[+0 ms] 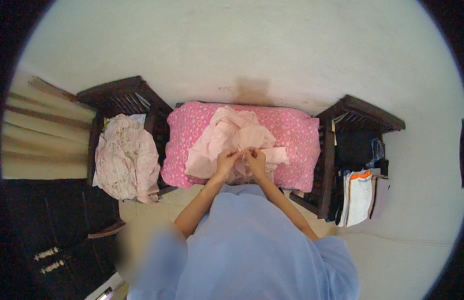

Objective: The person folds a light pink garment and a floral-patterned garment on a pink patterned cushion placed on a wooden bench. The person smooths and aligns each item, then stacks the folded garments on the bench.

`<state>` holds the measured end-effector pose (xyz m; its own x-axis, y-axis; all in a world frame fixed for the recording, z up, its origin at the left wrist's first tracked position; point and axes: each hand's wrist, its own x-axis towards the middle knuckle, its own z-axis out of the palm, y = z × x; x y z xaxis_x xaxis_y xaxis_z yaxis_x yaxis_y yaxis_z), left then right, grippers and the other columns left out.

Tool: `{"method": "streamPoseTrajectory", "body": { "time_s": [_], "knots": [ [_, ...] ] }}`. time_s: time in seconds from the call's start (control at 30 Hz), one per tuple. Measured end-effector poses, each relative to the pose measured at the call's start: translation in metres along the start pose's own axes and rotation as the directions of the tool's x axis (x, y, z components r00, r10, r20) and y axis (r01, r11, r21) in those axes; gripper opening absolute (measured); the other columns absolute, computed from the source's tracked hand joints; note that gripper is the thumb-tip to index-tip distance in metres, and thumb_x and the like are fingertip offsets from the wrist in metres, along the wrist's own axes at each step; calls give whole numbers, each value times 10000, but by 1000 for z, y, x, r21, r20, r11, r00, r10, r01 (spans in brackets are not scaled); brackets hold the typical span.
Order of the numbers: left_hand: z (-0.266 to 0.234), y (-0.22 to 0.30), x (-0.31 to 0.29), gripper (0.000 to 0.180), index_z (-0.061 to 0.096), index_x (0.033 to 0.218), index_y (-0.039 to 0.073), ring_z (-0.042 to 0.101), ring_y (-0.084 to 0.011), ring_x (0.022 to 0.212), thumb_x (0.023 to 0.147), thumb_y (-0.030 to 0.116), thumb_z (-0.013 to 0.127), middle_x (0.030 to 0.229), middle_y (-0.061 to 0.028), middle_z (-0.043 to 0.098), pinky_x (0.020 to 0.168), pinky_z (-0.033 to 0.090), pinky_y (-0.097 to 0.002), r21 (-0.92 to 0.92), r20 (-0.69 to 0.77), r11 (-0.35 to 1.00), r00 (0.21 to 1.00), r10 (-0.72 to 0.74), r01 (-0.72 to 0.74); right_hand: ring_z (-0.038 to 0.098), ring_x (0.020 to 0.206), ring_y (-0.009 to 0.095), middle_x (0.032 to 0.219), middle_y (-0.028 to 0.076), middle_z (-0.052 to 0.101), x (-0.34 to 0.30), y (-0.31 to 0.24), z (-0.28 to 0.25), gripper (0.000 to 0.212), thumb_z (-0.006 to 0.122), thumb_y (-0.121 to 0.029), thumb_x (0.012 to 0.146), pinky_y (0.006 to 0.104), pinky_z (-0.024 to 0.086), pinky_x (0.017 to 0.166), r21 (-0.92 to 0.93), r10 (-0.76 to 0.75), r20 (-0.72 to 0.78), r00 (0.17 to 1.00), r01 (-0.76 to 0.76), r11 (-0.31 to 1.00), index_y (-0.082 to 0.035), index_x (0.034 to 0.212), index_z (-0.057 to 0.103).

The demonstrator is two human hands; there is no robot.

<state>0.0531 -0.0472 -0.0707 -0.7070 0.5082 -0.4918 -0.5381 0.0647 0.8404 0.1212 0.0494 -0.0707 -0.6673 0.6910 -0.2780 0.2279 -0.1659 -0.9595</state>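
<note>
A crumpled pale pink garment (pixel 231 134) lies on a pink cushion with a small heart pattern (pixel 298 131), straight in front of me. My left hand (pixel 226 162) and my right hand (pixel 255 159) sit close together at the garment's near edge. Each hand pinches a bit of its fabric. My forearms reach up from a light blue top at the lower edge.
A dark wooden chair (pixel 123 96) at the left carries a heap of pale floral cloth (pixel 127 159). Another dark wooden chair (pixel 361 119) at the right holds dark clothes and a white garment with orange trim (pixel 359 194). A pale wall stands behind.
</note>
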Motion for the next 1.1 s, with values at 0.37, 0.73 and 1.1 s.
{"method": "streamPoseTrajectory", "body": {
  "time_s": [0.37, 0.73, 1.1],
  "knots": [
    [6, -1, -7, 148, 599, 829, -21, 543, -98, 655, 754, 107, 592, 731, -48, 593, 566, 430, -210, 35, -84, 994, 991, 104, -102, 535, 632, 100, 705, 41, 580, 0, -8, -5, 158, 574, -119, 761, 231, 431, 567, 70, -66, 163, 984, 55, 996, 8, 855, 578],
    [-34, 49, 2, 172, 563, 849, -15, 499, -82, 618, 761, 131, 584, 705, -26, 559, 543, 411, -233, 492, 448, 849, 892, -56, -194, 552, 646, 103, 809, 37, 593, 12, -38, -17, 147, 578, -33, 730, 212, 457, 590, -60, -284, 517, 808, 365, 929, 10, 870, 583],
    [-40, 59, 18, 208, 610, 758, -6, 518, -106, 548, 721, 197, 639, 606, -45, 574, 516, 415, -262, 701, 420, 649, 907, -42, -295, 545, 703, 309, 782, 158, 546, 33, -38, -5, 178, 549, -43, 707, 358, 431, 616, -250, -430, 723, 540, 786, 566, -3, 878, 524]
  ]
}}
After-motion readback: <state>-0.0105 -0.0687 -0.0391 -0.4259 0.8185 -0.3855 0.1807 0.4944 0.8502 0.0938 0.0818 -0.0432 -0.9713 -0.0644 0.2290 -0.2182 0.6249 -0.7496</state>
